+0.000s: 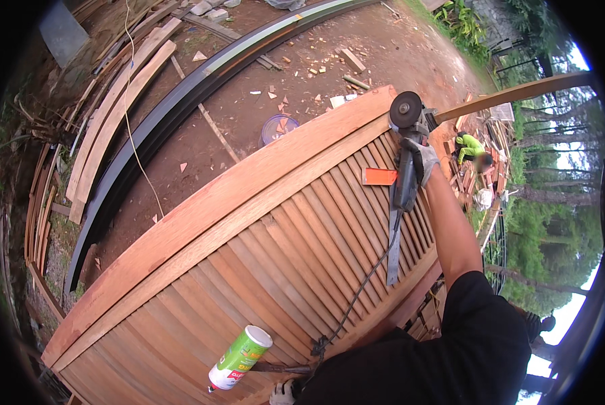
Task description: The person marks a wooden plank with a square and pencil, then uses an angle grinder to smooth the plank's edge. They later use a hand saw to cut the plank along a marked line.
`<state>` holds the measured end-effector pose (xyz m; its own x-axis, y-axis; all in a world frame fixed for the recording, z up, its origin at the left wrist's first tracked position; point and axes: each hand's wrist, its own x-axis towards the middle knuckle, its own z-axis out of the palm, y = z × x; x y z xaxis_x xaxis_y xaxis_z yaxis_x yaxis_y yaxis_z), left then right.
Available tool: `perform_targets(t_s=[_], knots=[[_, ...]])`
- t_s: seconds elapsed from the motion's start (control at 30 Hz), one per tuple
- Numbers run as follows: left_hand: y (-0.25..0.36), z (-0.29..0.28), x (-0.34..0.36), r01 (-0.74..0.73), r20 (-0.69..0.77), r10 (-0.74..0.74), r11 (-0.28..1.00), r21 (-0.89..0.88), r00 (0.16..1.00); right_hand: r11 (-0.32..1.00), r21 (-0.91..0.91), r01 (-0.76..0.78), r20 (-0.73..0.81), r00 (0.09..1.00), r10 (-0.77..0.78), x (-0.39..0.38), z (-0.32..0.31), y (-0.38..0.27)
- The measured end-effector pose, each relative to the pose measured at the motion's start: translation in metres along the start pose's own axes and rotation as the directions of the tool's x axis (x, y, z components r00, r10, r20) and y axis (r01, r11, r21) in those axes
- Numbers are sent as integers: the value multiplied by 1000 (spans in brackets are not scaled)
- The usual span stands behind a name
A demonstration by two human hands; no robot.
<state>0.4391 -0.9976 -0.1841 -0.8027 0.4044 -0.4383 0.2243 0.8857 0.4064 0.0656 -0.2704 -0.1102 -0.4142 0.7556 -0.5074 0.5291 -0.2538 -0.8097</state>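
Observation:
My gloved right hand (418, 158) grips a black angle grinder (406, 177) with a dark disc (405, 108), held over the upper right of a slatted wooden shutter (302, 243). Just left of the grinder lie an orange strip (379, 177) and a long flat metal piece (393, 260). A power cord (356, 297) runs across the slats. At the lower middle, a green-and-white cylinder with a nozzle (238, 358) lies near a dark bar (282, 368). My gloved left hand (282, 395) is at the bottom, fingers curled, mostly hidden; what it holds is unclear.
Planks (123, 108) and a long dark beam (147, 142) lie on the dirt beyond the shutter, with wood offcuts and a blue round container (268, 135). At the right, a person in bright yellow-green (470, 147) bends among wood piles; trees (545, 196) stand behind.

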Motion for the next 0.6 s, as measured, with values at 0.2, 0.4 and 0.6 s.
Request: perform_targets(t_s=[0.2,0.4,0.6], knots=[[-5,1,-1,-10,28,10,1000,12,1000,999,-23,27,-22,999,-27,-8,5,-3],[-6,3,-3,-15,48,14,1000,18,999,999,-35,-6,-44,999,4,-3,4,-1],[-8,5,-5,-25,65,23,999,21,998,999,-31,12,-35,999,-13,-4,5,-2]])
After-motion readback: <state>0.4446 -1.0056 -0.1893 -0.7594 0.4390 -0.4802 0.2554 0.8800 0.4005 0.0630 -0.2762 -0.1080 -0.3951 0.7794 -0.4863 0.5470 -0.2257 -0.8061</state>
